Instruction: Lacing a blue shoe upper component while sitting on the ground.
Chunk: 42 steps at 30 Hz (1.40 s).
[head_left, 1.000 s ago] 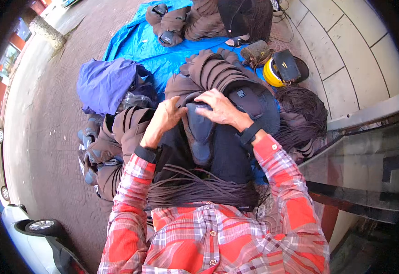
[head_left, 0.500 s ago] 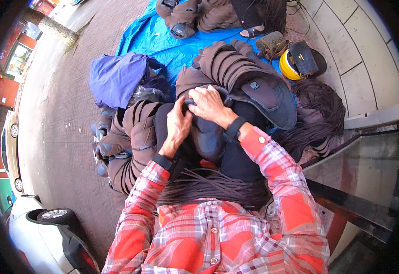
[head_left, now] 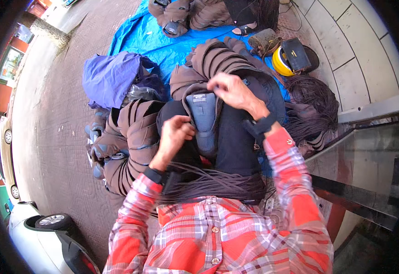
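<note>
Between my dark-trousered knees lies a brown shoe upper (head_left: 202, 121) with a blue-grey padded tongue. My left hand (head_left: 175, 139) is beside its left edge, fingers curled and fingertips pinched together; whatever they hold is too small to make out. Over the upper's top right edge hangs my right hand (head_left: 235, 93), thumb and fingers bent into a pinch, with any held thing hidden. Across my lap runs a bundle of dark shoelaces (head_left: 208, 182). A nested row of brown shoe uppers (head_left: 217, 61) lies just beyond, and another stack of uppers (head_left: 138, 125) rests by my left knee.
A blue tarp (head_left: 135, 39) covers the paving ahead. On it lies a purple cloth bundle (head_left: 110, 77). To the right are a yellow container (head_left: 280, 63) with a black case (head_left: 296, 55), and a heap of dark laces (head_left: 315, 102). Another person's foot (head_left: 244, 30) is at the top.
My hands were together at the shoe upper's top. They have moved apart, the left down and leftward, the right up and rightward, uncovering the tongue.
</note>
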### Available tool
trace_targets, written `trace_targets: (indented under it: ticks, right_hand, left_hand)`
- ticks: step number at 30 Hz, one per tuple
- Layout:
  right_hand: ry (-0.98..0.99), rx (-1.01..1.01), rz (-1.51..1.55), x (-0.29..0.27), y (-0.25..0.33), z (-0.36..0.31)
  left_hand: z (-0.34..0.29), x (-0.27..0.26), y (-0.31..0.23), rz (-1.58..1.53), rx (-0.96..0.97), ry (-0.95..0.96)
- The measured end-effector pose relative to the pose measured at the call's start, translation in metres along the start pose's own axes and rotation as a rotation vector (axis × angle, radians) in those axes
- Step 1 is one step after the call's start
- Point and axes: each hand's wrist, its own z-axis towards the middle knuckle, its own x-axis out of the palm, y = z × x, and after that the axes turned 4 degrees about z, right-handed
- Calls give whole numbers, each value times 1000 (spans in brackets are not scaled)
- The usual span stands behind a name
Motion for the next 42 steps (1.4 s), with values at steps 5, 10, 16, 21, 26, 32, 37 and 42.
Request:
trace_targets:
  ticks: [5,10,16,21,26,32,37,42]
  right_hand:
    - [308,-26,-101,8,-4,-25]
    - [236,-62,9,11,-14,-24]
    - [10,-6,-65,21,-2,-37]
    - [532,220,-83,62,68,-121]
    - [410,223,-71,86,80,-140]
    - [453,531,389,59,111,-120]
    - [422,305,113,48,135,-132]
    - [483,520,416,9,170,-136]
  left_hand:
    - [54,-16,-32,554,715,-163]
    - [64,14,-17,403,617,-103]
    - [61,5,-12,383,762,-174]
    - [-7,-18,-23,311,632,-110]
    - [-68,-32,-16,686,809,375]
    - [-97,-26,-57,197,483,609]
    - [-114,-35,-89,418,526,719]
    - [-127,-50,-101,125,249,744]
